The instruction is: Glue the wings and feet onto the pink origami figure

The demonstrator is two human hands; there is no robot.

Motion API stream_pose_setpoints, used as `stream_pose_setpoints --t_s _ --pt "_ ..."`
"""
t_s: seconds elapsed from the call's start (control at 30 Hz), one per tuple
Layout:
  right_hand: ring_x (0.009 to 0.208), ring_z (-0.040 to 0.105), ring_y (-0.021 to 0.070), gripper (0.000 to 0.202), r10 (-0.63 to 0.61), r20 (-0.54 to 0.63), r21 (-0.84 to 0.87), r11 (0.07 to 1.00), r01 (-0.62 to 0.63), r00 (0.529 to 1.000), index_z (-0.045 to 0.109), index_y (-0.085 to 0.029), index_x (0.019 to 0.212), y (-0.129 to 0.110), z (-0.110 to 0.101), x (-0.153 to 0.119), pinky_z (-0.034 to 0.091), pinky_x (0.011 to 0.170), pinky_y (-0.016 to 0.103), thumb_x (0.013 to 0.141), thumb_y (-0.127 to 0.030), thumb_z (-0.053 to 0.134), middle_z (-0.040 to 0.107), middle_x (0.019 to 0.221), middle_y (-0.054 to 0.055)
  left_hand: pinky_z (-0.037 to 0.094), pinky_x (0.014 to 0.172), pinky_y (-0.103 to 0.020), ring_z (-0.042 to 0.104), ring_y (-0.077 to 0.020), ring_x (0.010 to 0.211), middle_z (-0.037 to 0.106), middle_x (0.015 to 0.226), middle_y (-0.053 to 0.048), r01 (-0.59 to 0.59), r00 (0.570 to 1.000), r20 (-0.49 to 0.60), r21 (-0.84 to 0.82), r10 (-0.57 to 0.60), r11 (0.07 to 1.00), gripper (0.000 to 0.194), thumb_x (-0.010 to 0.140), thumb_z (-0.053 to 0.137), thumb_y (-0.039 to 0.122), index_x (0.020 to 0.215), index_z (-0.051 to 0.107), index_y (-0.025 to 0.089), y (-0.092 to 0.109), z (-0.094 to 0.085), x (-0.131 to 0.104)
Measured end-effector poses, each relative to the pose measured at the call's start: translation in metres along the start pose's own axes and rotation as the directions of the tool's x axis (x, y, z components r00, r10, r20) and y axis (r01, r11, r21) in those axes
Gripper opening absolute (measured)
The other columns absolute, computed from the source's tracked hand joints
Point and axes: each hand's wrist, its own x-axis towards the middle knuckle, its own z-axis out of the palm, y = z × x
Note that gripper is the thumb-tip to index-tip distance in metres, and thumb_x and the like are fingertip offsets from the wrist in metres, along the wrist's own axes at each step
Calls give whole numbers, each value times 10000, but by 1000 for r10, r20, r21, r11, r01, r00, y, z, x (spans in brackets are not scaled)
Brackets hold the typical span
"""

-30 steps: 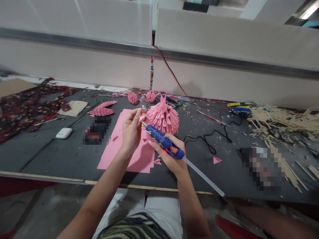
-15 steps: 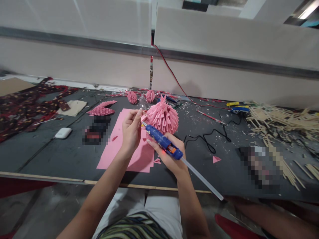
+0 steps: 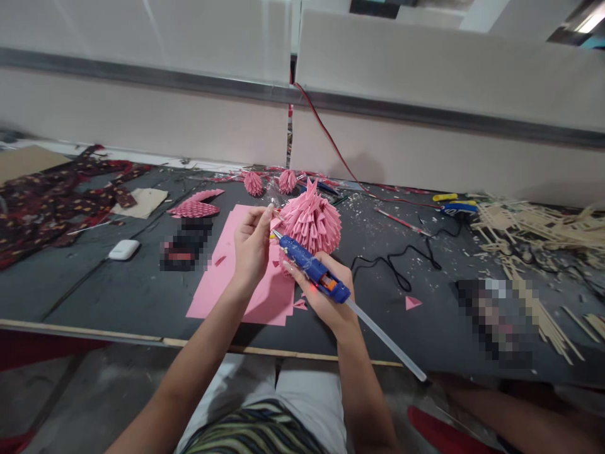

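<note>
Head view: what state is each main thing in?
Left hand: pinching, apparently pink paper.
Glue gun: in the right hand, red light glowing.
Glue stick: protruding from gun's rear.
Pink paper ball: spiky top upward.
Pink sheets: stacked, lying flat.
Black cord: loosely looped.
White case: seemingly shut.

Your blue, pistol-shaped plastic glue gun [image 3: 302,258] looks hard and smooth, though flecked with pale residue, and its tapered silver tip [image 3: 277,234] has a metallic look. The long translucent glue stick [image 3: 387,342] is smooth, like plastic. Your round pink folded-paper piece [image 3: 316,226] is matt and spiky, while the flat pink paper sheets [image 3: 215,290] look smooth. You have a matt black tabletop [image 3: 118,302], a slightly glossy white plastic case [image 3: 123,250], crumpled dark patterned cloth [image 3: 57,197] and bare, pale wooden sticks [image 3: 549,329].
</note>
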Motion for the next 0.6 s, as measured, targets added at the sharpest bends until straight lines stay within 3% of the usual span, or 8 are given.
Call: stream_pose_setpoints --t_s 0.23,0.6 --pt "539 434 97 443 67 -15 -8 998 -67 998 450 -223 631 -3 1 -1 391 562 233 763 -471 793 484 561 -66 522 734 -196 608 -90 725 679 852 -9 -19 1000 -4 25 19 1000 240 829 800 416 815 712 194 0 -1 0" --pt "532 428 98 420 52 -54 -10 999 -52 997 491 -216 639 1 1 -1 405 543 233 766 -487 786 496 554 -61 507 747 -195 613 -93 755 680 854 -7 -21 1000 15 10 21 1000 223 851 779 409 832 704 200 -2 -2 0"
